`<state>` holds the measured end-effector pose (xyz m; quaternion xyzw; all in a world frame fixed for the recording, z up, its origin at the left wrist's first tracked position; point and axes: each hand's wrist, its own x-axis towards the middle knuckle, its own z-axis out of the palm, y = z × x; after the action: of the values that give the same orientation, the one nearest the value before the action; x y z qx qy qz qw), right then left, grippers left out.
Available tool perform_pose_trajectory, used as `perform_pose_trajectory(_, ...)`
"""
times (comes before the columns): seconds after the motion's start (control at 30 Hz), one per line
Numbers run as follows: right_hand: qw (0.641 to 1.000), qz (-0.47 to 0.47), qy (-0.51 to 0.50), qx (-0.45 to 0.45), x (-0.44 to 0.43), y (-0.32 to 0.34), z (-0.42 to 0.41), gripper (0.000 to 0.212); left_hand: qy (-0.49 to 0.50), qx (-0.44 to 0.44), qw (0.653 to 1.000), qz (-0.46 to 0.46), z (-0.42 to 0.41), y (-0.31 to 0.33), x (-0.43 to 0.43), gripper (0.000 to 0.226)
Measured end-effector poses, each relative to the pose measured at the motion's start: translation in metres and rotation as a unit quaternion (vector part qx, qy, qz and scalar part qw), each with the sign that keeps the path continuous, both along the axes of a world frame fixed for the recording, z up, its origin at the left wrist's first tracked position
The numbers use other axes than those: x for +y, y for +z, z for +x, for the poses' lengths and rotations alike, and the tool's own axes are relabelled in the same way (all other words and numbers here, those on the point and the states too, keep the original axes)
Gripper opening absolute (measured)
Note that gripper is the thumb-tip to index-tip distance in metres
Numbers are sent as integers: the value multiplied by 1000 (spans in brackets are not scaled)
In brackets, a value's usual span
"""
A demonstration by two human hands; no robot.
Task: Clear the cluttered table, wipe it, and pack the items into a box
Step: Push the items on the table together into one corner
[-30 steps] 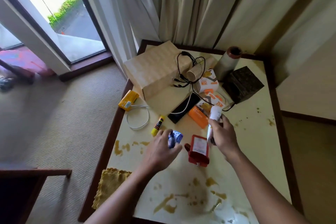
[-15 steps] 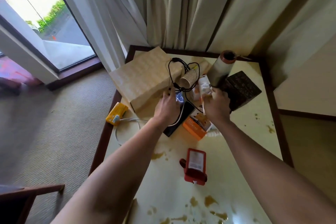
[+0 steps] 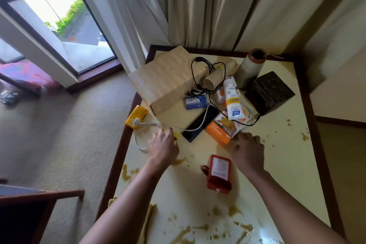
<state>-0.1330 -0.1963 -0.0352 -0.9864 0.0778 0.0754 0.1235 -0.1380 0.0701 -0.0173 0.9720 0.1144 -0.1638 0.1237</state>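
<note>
While both arms reach over the stained worktop (image 3: 281,164), my left grip (image 3: 163,145) is mid-frame, fingers bent down over a small yellow item (image 3: 175,136); can't tell if it holds. Right grip (image 3: 248,148) at the orange charger box (image 3: 218,131) corner, closure unclear. Cardboard box (image 3: 168,77) upper centre.

tube (image 3: 232,98) on charger box (image 3: 220,132), phone (image 3: 201,123) left

curtains (image 3: 208,6): cream, drawn | glass door (image 3: 65,31): left | carpet (image 3: 69,134): beige | dark wooden furniture (image 3: 29,214): lower left
</note>
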Motion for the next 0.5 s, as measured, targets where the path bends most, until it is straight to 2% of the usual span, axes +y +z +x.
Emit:
perform_pose_trajectory(0.17,999,-36,11,15,-1,0,-4,31,-10,9,1000,16,-2,-1,-3,28)
perform_pose_trajectory(0.3,999,-29,-32,-7,-5,7,-15,27,22,-42,999,-24,-5,4,-9,22)
perform_pose_trajectory(0.4,993,32,-95,-62,-11,14,-14,24,32,-100,992,-69,5,23,-23,26)
perform_pose_trajectory(0.5,972,151,-122,-134,-12,28,10,28,33,-111,986,-115,32,44,-42,37)
